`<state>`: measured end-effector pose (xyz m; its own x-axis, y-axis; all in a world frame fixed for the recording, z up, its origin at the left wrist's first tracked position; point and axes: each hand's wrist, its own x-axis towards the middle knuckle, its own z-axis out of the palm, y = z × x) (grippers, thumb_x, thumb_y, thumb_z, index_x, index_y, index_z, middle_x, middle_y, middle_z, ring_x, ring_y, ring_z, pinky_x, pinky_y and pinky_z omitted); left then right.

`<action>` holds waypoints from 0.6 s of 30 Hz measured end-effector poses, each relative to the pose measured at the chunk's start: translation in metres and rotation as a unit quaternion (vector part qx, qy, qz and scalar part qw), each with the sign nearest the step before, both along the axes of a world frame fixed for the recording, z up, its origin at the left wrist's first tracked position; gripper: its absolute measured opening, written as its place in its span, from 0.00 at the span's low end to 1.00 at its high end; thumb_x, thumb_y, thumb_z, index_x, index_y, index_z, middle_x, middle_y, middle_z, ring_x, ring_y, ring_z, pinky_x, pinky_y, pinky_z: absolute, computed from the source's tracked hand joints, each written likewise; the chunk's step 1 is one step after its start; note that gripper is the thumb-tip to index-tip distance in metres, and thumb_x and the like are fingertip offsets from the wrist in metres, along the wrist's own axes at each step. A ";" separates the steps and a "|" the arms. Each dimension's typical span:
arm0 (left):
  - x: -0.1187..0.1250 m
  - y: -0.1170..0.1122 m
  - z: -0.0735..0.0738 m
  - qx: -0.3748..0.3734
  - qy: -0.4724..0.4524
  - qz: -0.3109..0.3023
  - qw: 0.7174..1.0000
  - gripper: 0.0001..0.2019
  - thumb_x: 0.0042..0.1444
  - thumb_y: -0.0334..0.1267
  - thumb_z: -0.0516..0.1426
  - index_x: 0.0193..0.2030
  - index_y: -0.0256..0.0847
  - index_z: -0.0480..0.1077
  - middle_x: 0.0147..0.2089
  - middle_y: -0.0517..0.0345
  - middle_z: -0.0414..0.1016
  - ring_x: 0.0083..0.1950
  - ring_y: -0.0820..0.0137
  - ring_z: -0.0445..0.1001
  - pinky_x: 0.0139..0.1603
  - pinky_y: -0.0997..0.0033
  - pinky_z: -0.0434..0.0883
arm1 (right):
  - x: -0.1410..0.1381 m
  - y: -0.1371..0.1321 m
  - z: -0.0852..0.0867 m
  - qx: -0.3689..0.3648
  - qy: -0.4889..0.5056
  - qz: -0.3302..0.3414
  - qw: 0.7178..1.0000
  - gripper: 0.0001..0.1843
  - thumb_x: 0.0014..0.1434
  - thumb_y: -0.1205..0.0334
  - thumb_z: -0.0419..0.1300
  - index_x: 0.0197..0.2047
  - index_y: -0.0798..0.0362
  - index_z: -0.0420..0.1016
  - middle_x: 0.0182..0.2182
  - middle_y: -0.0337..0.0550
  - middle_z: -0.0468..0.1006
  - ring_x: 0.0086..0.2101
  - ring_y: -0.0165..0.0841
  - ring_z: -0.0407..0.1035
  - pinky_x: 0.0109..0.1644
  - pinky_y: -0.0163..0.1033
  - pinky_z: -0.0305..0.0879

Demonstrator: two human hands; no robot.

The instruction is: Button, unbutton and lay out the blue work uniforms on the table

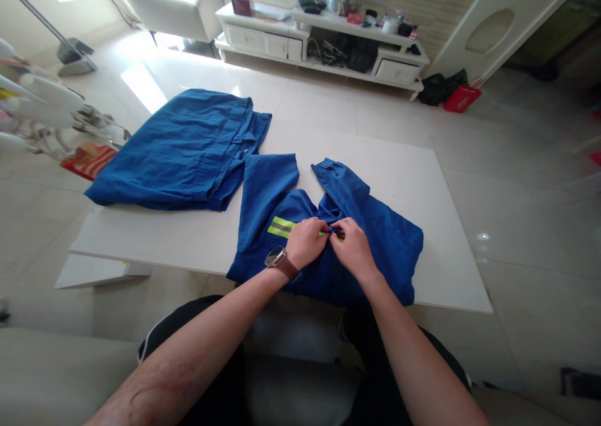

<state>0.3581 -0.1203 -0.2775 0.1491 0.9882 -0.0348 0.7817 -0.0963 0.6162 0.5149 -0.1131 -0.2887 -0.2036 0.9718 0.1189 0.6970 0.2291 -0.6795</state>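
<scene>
A blue work jacket (pixel 389 238) with a yellow-green and grey reflective strip (pixel 280 227) lies spread at the near edge of the white table. Its sleeves point away from me. My left hand (pixel 307 241), with a watch (pixel 276 257) on the wrist, pinches the jacket's front at the middle. Close beside it, my right hand (pixel 350 244) pinches the same spot from the other side. Fingertips of both hands nearly meet there, and whether a button or only cloth is between them is hidden. Folded blue trousers (pixel 188 151) rest at the table's left.
The white table (pixel 408 169) carries both garments. Beyond the tiled floor stands a low white cabinet (pixel 263 41) with assorted items on top. A white chair (pixel 176 7) is at the back left, and a red bag (pixel 462 98) sits on the floor at the right. Hangers (pixel 51 94) crowd the left edge.
</scene>
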 end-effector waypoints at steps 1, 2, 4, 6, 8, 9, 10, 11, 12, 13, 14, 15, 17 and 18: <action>0.000 0.000 0.000 0.000 0.000 -0.003 1.000 0.10 0.62 0.33 0.58 0.44 0.44 0.81 0.48 0.56 0.83 0.51 0.62 0.79 0.54 0.67 0.72 | 0.000 0.000 0.000 0.000 0.005 -0.006 1.000 0.07 0.58 0.66 0.58 0.40 0.51 0.76 0.42 0.45 0.76 0.39 0.37 0.74 0.46 0.42 0.72; 0.001 -0.001 0.001 0.000 -0.001 -0.007 1.000 0.10 0.62 0.32 0.58 0.44 0.45 0.81 0.48 0.55 0.83 0.51 0.62 0.79 0.54 0.67 0.72 | 0.000 0.001 0.000 -0.001 0.010 -0.011 1.000 0.06 0.58 0.65 0.58 0.39 0.50 0.75 0.42 0.45 0.76 0.39 0.37 0.74 0.46 0.42 0.72; 0.001 -0.002 0.002 0.003 -0.004 -0.020 1.000 0.11 0.62 0.31 0.57 0.44 0.45 0.81 0.48 0.54 0.83 0.50 0.62 0.80 0.54 0.66 0.73 | 0.000 0.001 0.001 -0.005 0.020 -0.020 1.000 0.04 0.58 0.63 0.59 0.38 0.50 0.75 0.41 0.44 0.75 0.39 0.37 0.73 0.45 0.42 0.72; 0.002 -0.003 0.003 0.010 -0.013 -0.028 0.999 0.12 0.62 0.31 0.56 0.44 0.44 0.81 0.48 0.54 0.82 0.49 0.63 0.80 0.54 0.66 0.73 | 0.000 0.002 0.002 -0.007 0.033 -0.018 0.999 0.04 0.57 0.63 0.60 0.37 0.50 0.75 0.40 0.43 0.75 0.38 0.37 0.73 0.44 0.41 0.71; 0.002 -0.003 0.003 0.014 -0.022 -0.031 0.999 0.12 0.63 0.31 0.55 0.43 0.43 0.81 0.48 0.54 0.82 0.49 0.63 0.80 0.54 0.67 0.73 | 0.000 0.003 0.002 -0.008 0.045 -0.012 0.999 0.05 0.56 0.65 0.60 0.37 0.50 0.75 0.40 0.43 0.75 0.38 0.36 0.72 0.44 0.41 0.71; 0.002 -0.003 0.003 0.014 -0.026 -0.030 0.999 0.12 0.63 0.31 0.55 0.44 0.43 0.81 0.48 0.54 0.82 0.50 0.63 0.80 0.55 0.67 0.73 | 0.001 0.003 0.002 -0.007 0.050 -0.010 0.999 0.06 0.55 0.66 0.60 0.37 0.50 0.76 0.40 0.43 0.75 0.37 0.36 0.72 0.44 0.41 0.71; 0.002 -0.002 0.002 0.013 -0.029 -0.031 0.999 0.12 0.63 0.31 0.55 0.44 0.43 0.81 0.48 0.54 0.82 0.50 0.63 0.80 0.55 0.67 0.73 | 0.001 0.004 0.003 -0.006 0.054 -0.009 0.999 0.06 0.54 0.67 0.59 0.36 0.50 0.76 0.39 0.43 0.75 0.37 0.36 0.72 0.44 0.41 0.70; 0.002 -0.002 0.002 0.011 -0.032 -0.032 0.999 0.12 0.62 0.30 0.55 0.44 0.43 0.81 0.48 0.54 0.82 0.50 0.63 0.80 0.56 0.67 0.73 | 0.000 0.004 0.003 -0.003 0.055 -0.008 0.998 0.07 0.53 0.68 0.59 0.36 0.50 0.76 0.39 0.42 0.75 0.37 0.36 0.72 0.43 0.40 0.70; 0.002 -0.002 0.002 0.010 -0.034 -0.034 0.999 0.12 0.62 0.30 0.55 0.44 0.43 0.81 0.48 0.54 0.82 0.50 0.64 0.80 0.56 0.67 0.73 | 0.000 0.004 0.003 0.001 0.055 -0.007 0.998 0.07 0.53 0.68 0.59 0.35 0.50 0.76 0.38 0.42 0.75 0.37 0.36 0.71 0.43 0.40 0.69; 0.002 -0.002 0.002 0.009 -0.035 -0.038 0.999 0.12 0.61 0.30 0.55 0.44 0.43 0.81 0.48 0.54 0.82 0.50 0.64 0.80 0.56 0.67 0.73 | 0.000 0.004 0.004 0.005 0.054 -0.006 0.999 0.08 0.53 0.69 0.58 0.35 0.49 0.75 0.37 0.42 0.75 0.37 0.36 0.71 0.43 0.40 0.69; 0.002 -0.002 0.002 0.009 -0.036 -0.043 0.998 0.13 0.61 0.29 0.55 0.44 0.44 0.81 0.48 0.54 0.82 0.50 0.64 0.80 0.55 0.68 0.73 | -0.001 0.004 0.004 0.008 0.054 -0.005 0.998 0.08 0.52 0.69 0.58 0.35 0.49 0.75 0.37 0.41 0.75 0.38 0.37 0.72 0.43 0.40 0.68; 0.002 -0.002 0.002 0.010 -0.036 -0.049 0.998 0.14 0.61 0.28 0.55 0.44 0.44 0.81 0.48 0.54 0.82 0.49 0.64 0.80 0.55 0.68 0.73 | -0.002 0.003 0.005 0.011 0.056 -0.003 0.998 0.10 0.51 0.70 0.58 0.36 0.49 0.75 0.37 0.41 0.76 0.38 0.37 0.72 0.43 0.40 0.68; 0.003 -0.003 0.003 0.014 -0.033 -0.060 0.998 0.15 0.60 0.28 0.54 0.44 0.44 0.81 0.47 0.54 0.82 0.48 0.64 0.80 0.53 0.67 0.74 | -0.004 0.002 0.006 0.013 0.062 0.004 0.998 0.14 0.50 0.72 0.56 0.39 0.49 0.75 0.37 0.40 0.76 0.39 0.37 0.72 0.44 0.40 0.67; 0.003 -0.003 0.004 0.016 -0.030 -0.065 0.997 0.15 0.60 0.28 0.54 0.44 0.44 0.81 0.48 0.54 0.81 0.47 0.64 0.80 0.52 0.67 0.74 | -0.005 0.001 0.007 0.013 0.066 0.008 0.998 0.16 0.50 0.72 0.56 0.41 0.48 0.75 0.38 0.40 0.76 0.39 0.36 0.72 0.45 0.39 0.67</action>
